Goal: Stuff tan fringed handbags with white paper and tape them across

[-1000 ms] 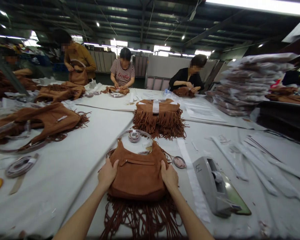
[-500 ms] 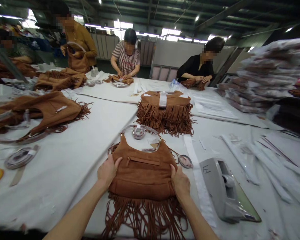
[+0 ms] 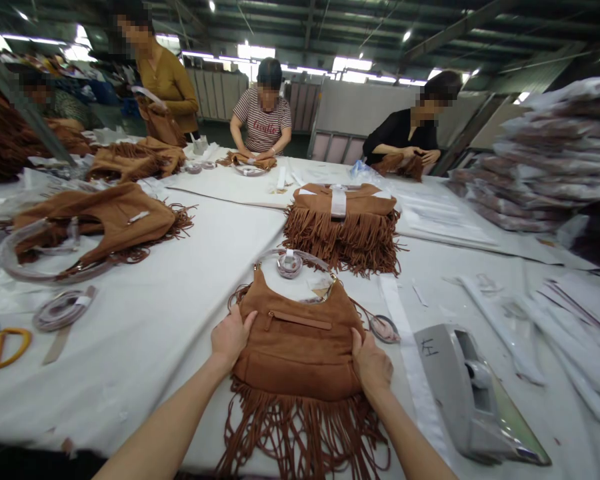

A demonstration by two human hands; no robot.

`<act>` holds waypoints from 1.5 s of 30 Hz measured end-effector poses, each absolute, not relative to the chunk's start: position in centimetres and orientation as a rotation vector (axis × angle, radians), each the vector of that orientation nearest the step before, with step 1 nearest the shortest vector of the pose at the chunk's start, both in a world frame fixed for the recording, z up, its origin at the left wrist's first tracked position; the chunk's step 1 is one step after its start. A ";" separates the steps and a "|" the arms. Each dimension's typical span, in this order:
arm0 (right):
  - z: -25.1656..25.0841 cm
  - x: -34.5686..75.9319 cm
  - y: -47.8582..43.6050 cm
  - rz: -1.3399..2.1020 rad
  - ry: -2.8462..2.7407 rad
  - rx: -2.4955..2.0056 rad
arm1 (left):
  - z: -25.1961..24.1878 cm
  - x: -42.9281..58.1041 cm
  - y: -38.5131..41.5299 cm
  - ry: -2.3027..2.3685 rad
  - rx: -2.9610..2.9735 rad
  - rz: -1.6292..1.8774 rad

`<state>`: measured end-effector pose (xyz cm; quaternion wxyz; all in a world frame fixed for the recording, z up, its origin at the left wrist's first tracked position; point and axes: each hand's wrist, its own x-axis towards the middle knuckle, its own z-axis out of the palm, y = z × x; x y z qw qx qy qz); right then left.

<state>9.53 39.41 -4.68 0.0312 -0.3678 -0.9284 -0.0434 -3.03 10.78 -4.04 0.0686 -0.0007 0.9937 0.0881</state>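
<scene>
A brown suede bag (image 3: 300,340) lies on the white table in front of me, zipper side up, its fringe spread toward the near edge. My left hand (image 3: 230,339) grips the bag's left side, thumb on top. On the right side, my right hand (image 3: 373,363) holds the edge the same way. The wrapped handle arches at the bag's far end around a coiled strap (image 3: 289,264). Beside the right edge lies another small coil (image 3: 384,329). Just beyond sits a stack of folded fringed bags (image 3: 341,227) with a white band.
A grey tape dispenser (image 3: 460,393) stands at right, near plastic strips (image 3: 505,333). At left are another brown bag (image 3: 125,223), a coiled strap (image 3: 63,310) and yellow-handled scissors (image 3: 3,347). Wrapped bags (image 3: 545,153) are piled at far right. Several people work across the table.
The whole view has shifted, so things appear farther right and the scissors show more at left. Both hands keep their hold on the bag.
</scene>
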 end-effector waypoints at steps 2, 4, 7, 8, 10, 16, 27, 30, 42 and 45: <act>-4.7 8.7 39.6 -0.135 -2.864 -1.120 | -4.0 -3.4 11.0 2.993 -0.020 0.272; -4.7 8.0 39.8 -0.129 -2.866 -1.111 | -4.0 -3.6 11.2 2.996 -0.031 0.284; -4.7 7.6 40.0 -0.104 -2.870 -1.116 | -3.9 -3.5 11.2 2.999 -0.027 0.296; -4.7 7.6 40.0 -0.092 -2.872 -1.122 | -4.0 -3.4 11.1 3.002 -0.024 0.295; -4.8 7.7 40.0 -0.068 -2.876 -1.139 | -4.1 -3.2 11.0 3.013 -0.023 0.289; -4.3 8.0 39.9 -0.011 -2.875 -1.180 | -4.2 -3.0 11.2 3.039 -0.027 0.280; -4.9 7.8 40.3 0.052 -2.897 -1.242 | -5.0 -3.3 11.2 3.041 -0.026 0.273; -4.4 8.0 40.2 0.082 -2.888 -1.245 | -4.8 -3.2 11.1 3.039 -0.021 0.297; -4.2 8.9 39.9 0.114 -2.856 -1.233 | -3.3 -2.2 11.0 3.086 0.086 0.421; -3.9 9.1 40.0 0.134 -2.854 -1.220 | -1.1 -1.9 11.0 3.138 0.283 0.507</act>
